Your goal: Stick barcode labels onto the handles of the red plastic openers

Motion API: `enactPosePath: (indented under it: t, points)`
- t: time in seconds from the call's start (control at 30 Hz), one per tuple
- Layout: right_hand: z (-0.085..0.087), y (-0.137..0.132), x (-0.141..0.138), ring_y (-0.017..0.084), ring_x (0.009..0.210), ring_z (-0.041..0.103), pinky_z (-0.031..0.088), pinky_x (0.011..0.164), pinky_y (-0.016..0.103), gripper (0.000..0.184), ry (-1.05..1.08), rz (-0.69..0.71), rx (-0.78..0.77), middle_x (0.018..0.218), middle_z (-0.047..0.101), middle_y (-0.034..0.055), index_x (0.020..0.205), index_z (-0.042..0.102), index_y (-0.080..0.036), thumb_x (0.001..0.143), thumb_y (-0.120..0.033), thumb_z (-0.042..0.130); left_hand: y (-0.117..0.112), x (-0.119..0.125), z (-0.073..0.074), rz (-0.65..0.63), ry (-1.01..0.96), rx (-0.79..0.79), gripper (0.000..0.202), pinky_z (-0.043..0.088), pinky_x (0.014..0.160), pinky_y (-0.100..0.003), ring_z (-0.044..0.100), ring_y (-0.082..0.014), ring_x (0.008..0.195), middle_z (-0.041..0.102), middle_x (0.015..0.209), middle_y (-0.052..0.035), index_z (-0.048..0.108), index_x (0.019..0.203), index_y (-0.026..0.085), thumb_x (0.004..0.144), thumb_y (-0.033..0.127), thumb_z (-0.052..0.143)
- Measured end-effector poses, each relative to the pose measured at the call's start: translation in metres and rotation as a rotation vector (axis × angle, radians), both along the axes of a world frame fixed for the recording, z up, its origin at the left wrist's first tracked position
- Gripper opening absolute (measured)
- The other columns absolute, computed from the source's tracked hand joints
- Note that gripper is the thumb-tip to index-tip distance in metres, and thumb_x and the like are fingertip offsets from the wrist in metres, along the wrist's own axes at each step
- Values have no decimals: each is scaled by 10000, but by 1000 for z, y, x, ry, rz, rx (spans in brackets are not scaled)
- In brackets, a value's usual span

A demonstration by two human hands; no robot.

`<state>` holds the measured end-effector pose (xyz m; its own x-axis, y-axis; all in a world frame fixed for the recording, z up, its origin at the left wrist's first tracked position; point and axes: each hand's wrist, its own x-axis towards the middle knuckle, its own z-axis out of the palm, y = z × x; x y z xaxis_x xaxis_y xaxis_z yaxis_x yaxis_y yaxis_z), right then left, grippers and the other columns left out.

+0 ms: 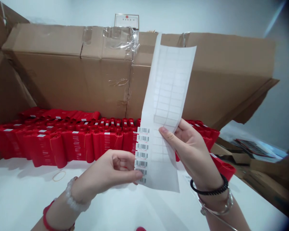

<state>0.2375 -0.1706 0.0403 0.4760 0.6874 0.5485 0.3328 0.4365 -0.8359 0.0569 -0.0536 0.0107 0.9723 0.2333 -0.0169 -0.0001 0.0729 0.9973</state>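
Between my hands, above the white table, a long white barcode label sheet (161, 160) is held upright. Several barcode labels run down its lower left edge; the rest of its grid looks bare of labels. My left hand (115, 170) pinches the lower left corner, thumb over the bottom barcodes, fingers partly behind. My right hand (190, 147) grips the right edge, with its thumb on the front and its fingers behind. Behind the sheet stand rows of rolled red packets (78, 146), many with small white labels on top.
A white table (86, 205) carries a thin rubber band (59, 176) at the left. Large brown cardboard (82, 83) stands behind the red packets. At the right lie boxes (269, 176) and papers (255, 147). A framed certificate (127, 21) hangs on the wall.
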Motion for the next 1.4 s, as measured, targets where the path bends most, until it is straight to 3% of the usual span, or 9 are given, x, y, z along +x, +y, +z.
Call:
enactPosePath:
  t: [0.2, 0.33, 0.47, 0.7, 0.87, 1.03, 1.23, 1.3, 1.4]
  points:
    - [-4, 4, 5, 200, 1140, 646, 586, 896, 260, 352, 18, 35, 3, 1239, 674, 48, 1212, 635, -231, 879, -292, 728, 4, -3, 2, -30, -25, -39, 267, 534, 808, -270, 674, -150, 825, 725, 889, -79, 731, 996, 137, 802, 315, 772]
    - [-5, 6, 3, 207, 1126, 654, 580, 925, 291, 360, 8, 27, 3, 1248, 669, 60, 1217, 628, -223, 877, -286, 726, 6, -5, 2, -48, -140, -24, 319, 528, 884, -311, 636, -192, 1038, 662, 1161, -85, 618, 1104, 182, 825, 263, 750]
    - [-7, 9, -8, 214, 1124, 655, 584, 920, 296, 349, -11, 96, -29, 1244, 670, 72, 1208, 632, -218, 876, -275, 722, 5, -6, 6, 140, -233, -88, 332, 489, 1003, -324, 556, -214, 1217, 589, 1309, -72, 578, 1166, 215, 873, 308, 706]
    - [-13, 18, -33, 252, 1104, 668, 577, 948, 385, 376, 137, 253, -202, 1181, 701, 57, 1158, 701, -249, 793, -266, 790, 3, -6, 8, 380, -256, -51, 275, 549, 909, -331, 644, -224, 1064, 682, 1111, -61, 618, 1015, 170, 830, 325, 749]
    - [-10, 19, -44, 256, 1107, 666, 563, 967, 385, 377, 229, 273, -282, 1160, 710, 52, 1097, 740, -238, 730, -225, 826, 1, -7, 8, 468, -240, 122, 245, 538, 748, -222, 657, -170, 909, 693, 927, -30, 606, 932, 165, 801, 293, 768]
    - [-7, 17, -47, 240, 1046, 693, 600, 876, 311, 356, 240, 197, -303, 1083, 735, 47, 1027, 758, -204, 683, -186, 849, -1, -4, 0, 450, -326, 322, 229, 541, 752, -251, 633, -159, 885, 649, 948, -22, 574, 966, 197, 855, 343, 711]
    - [-3, 4, -29, 250, 981, 713, 616, 834, 332, 274, 80, -32, -144, 1023, 747, 45, 989, 756, -168, 732, -239, 818, -35, -11, -4, 954, -375, 860, 539, 457, 979, -350, 514, -215, 1103, 440, 1224, -48, 428, 1182, 277, 777, 374, 771]
    - [1, -5, -12, 275, 995, 707, 605, 879, 393, 271, -18, -194, -42, 1033, 744, 50, 985, 756, -158, 744, -269, 812, -52, -14, -6, 891, -438, 1111, 389, 449, 954, -336, 520, -199, 1038, 472, 1133, -40, 442, 1119, 275, 837, 302, 710]
    - [9, -20, 13, 303, 1046, 686, 578, 935, 443, 283, -96, -424, 34, 1065, 736, 43, 982, 764, -191, 722, -280, 828, -72, -9, -22, 292, -329, 1381, 123, 475, 794, -310, 559, -188, 892, 571, 997, -39, 530, 994, 238, 901, 223, 610]
